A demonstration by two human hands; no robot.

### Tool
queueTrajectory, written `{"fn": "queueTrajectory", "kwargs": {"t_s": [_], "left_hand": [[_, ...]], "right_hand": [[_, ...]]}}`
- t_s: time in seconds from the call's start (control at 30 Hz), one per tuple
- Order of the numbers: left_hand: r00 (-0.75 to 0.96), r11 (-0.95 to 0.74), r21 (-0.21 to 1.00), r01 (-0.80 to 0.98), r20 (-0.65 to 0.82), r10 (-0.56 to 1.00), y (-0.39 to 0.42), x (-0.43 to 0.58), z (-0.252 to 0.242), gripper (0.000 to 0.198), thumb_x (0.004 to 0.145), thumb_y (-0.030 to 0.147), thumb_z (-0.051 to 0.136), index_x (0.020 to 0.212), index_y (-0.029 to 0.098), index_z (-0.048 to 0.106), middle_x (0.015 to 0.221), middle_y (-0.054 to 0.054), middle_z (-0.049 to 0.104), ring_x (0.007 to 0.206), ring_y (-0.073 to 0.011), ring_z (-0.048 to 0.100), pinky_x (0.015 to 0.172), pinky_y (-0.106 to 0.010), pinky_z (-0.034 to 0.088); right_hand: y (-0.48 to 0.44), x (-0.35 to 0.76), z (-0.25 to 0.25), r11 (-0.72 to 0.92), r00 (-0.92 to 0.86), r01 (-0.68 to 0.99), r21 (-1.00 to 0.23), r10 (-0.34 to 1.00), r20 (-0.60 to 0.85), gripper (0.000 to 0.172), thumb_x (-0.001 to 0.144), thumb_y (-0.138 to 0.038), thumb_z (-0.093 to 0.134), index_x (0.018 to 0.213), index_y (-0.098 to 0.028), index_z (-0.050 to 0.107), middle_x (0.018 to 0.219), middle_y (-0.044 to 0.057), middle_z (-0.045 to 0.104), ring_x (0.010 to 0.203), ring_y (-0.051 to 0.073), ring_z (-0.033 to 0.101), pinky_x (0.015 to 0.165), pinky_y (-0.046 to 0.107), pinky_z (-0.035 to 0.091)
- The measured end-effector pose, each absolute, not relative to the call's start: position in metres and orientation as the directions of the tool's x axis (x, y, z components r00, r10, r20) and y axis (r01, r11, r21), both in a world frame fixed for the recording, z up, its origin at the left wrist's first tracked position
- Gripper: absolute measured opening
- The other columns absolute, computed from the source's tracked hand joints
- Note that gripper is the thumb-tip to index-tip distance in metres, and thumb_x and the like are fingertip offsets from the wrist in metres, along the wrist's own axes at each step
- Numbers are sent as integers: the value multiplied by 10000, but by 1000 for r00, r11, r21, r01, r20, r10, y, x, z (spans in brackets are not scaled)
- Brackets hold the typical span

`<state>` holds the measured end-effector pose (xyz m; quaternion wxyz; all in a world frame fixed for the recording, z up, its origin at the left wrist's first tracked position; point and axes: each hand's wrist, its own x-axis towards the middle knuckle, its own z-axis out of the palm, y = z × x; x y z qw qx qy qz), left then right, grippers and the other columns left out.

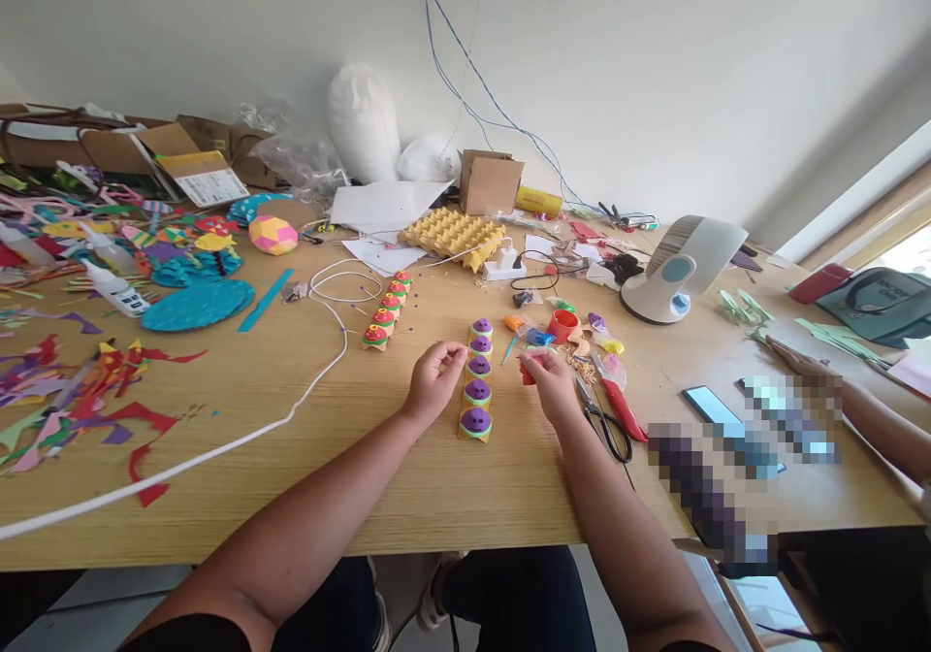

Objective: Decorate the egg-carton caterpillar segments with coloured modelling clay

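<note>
A row of purple-topped egg-carton cups (478, 392) with small faces stands on the table between my hands. Just left of its upper part is my left hand (438, 377), thumb and fingertips pressed together; anything between them is too small to make out. To the right of the row, my right hand (547, 377) pinches a small red piece in clear wrapping (530, 369). A second row of cups, red and green (388, 310), sits farther back on the left. Colourful packets of clay (539, 336) and a red tape roll (563, 325) lie beyond my right hand.
Black scissors (607, 427) and a red-handled cutter (623, 407) lie right of my right forearm. A white cable (291, 411) crosses the left side. Behind are a yellow egg tray (455, 237) and a fan (680, 269). Another person's hand (804, 366) rests at the far right.
</note>
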<state>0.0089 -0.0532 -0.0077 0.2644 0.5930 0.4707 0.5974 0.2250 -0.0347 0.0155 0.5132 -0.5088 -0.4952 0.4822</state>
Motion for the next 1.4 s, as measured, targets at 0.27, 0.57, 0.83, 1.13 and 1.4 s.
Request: {"fn": "queueTrajectory", "kwargs": {"t_s": [0.27, 0.57, 0.83, 1.13, 1.4], "left_hand": [[-152, -423, 877, 228, 461, 874, -51, 9, -10, 297, 966, 472, 573, 967, 203, 702, 961, -67, 741, 909, -187, 689, 837, -309, 529], [-173, -387, 893, 231, 429, 887, -49, 9, -14, 261, 973, 437, 574, 970, 210, 703, 958, -58, 741, 896, -183, 682, 829, -297, 519], [-56, -465, 815, 346, 512, 857, -56, 9, -10, 195, 996, 349, 557, 950, 218, 694, 926, -38, 702, 864, -162, 634, 815, -286, 505], [-73, -410, 848, 336, 458, 886, -60, 6, -19, 158, 994, 330, 563, 964, 232, 683, 937, -27, 693, 890, -165, 637, 816, -285, 513], [-92, -385, 854, 350, 440, 893, -65, 6, -15, 160, 984, 341, 571, 973, 244, 698, 936, -25, 705, 874, -169, 651, 797, -280, 527]], "right_hand": [[-34, 232, 11, 187, -87, 498, -847, 982, 165, 249, 856, -363, 563, 680, -197, 619, 636, 14, 625, 610, 158, 523, 589, 278, 364], [-31, 231, 1, 165, -102, 654, -738, 986, 129, 394, 959, -349, 425, 689, -184, 660, 787, 77, 726, 807, 210, 633, 780, 316, 419], [-42, 230, -5, 208, -63, 692, -691, 971, 229, 389, 993, -340, 427, 726, -182, 662, 841, 83, 696, 855, 210, 619, 798, 310, 413], [-43, 230, -19, 165, -13, 688, -706, 976, 215, 288, 967, -271, 496, 736, -193, 650, 797, 57, 690, 797, 190, 615, 731, 281, 396], [-49, 229, -15, 139, 8, 675, -724, 981, 195, 301, 966, -266, 508, 717, -196, 661, 749, 48, 669, 754, 185, 602, 699, 280, 385]]}}
